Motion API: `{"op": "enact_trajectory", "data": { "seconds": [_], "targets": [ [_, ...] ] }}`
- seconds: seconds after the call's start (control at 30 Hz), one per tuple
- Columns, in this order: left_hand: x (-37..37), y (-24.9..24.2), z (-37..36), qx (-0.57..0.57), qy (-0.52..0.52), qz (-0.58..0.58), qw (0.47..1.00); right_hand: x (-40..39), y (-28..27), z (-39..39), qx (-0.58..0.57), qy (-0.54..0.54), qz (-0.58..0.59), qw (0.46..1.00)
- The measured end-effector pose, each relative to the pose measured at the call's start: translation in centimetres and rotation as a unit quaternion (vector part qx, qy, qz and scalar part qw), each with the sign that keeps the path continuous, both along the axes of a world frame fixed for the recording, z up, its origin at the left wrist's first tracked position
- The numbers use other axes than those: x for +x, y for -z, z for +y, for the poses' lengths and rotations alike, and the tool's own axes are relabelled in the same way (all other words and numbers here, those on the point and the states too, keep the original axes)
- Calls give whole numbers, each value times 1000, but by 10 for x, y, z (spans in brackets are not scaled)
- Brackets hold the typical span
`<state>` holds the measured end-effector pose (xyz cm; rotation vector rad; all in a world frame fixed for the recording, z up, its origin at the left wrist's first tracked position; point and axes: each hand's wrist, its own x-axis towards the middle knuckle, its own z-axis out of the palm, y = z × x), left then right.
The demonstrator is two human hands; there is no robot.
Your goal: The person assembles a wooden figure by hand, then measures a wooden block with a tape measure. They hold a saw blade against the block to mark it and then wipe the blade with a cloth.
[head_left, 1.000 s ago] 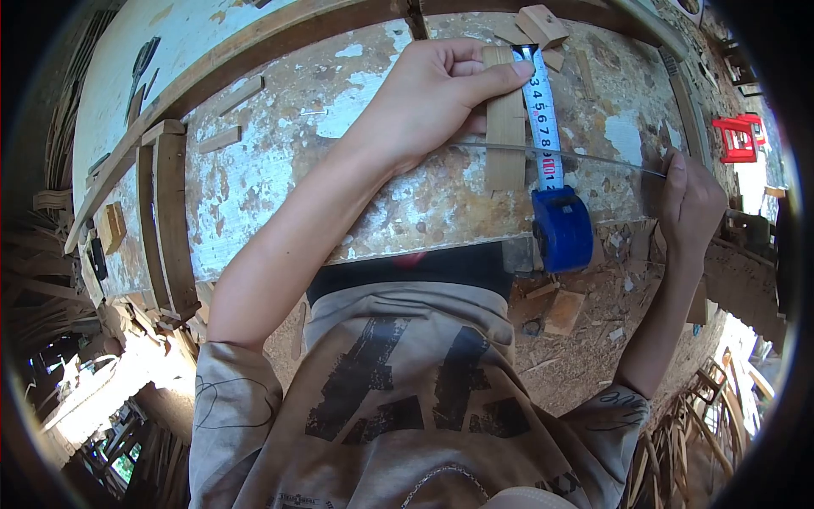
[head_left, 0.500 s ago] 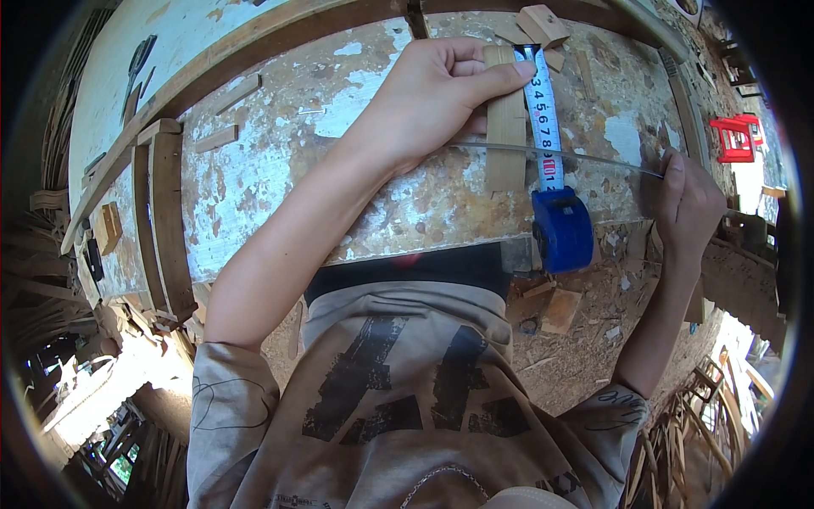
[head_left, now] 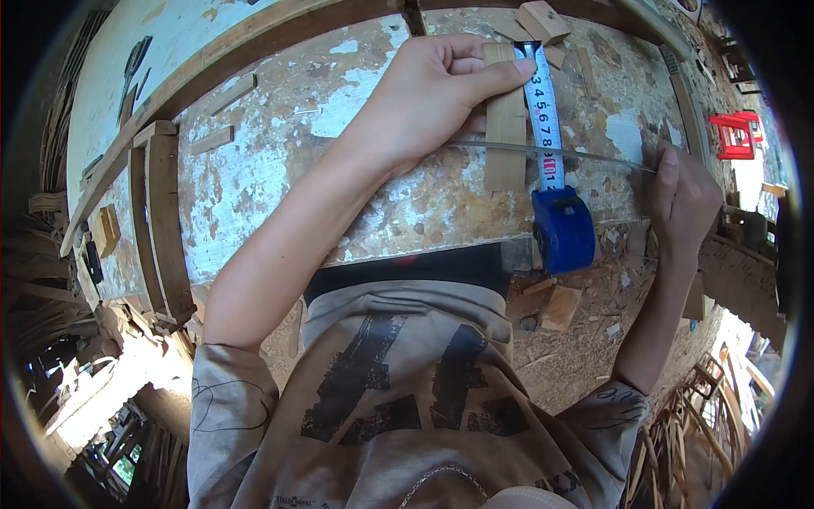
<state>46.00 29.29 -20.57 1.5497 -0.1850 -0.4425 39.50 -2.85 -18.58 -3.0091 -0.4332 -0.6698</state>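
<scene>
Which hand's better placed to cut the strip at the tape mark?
Right. The right hand grips the thin saw blade lying across the wooden strip; the left hand pins strip and tape measure down.

The left hand (head_left: 432, 93) covers the upper left part of the wood strip (head_left: 506, 127) and one end of the thin blade (head_left: 551, 153). The right hand (head_left: 682, 204) hides the blade's other end, so its grip cannot be judged. The tape (head_left: 543, 110) numerals past the red mark are unreadable. The tape case (head_left: 563, 231) overhangs the bench (head_left: 280, 170) edge, its underside unseen.
</scene>
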Motion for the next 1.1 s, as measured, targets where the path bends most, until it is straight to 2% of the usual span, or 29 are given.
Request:
{"op": "enact_trajectory", "data": {
  "seconds": [0.27,0.5,0.8,0.97,1.1],
  "targets": [
    [0,1,1,-3,-1,12,1000,0,2,-14,1,8,-18,1000],
    [0,1,1,7,-3,19,1000,-3,-3,5,-7,-15,-30,999],
    [-2,-1,2,-34,-6,13,999,-6,2,-11,-5,26,-15,1000],
    [0,0,2,-29,-1,9,1000,-3,-1,2,-13,3,-34,999],
    [-2,1,0,-69,0,21,997,-1,-2,8,-7,-8,-32,999]
  ]
}}
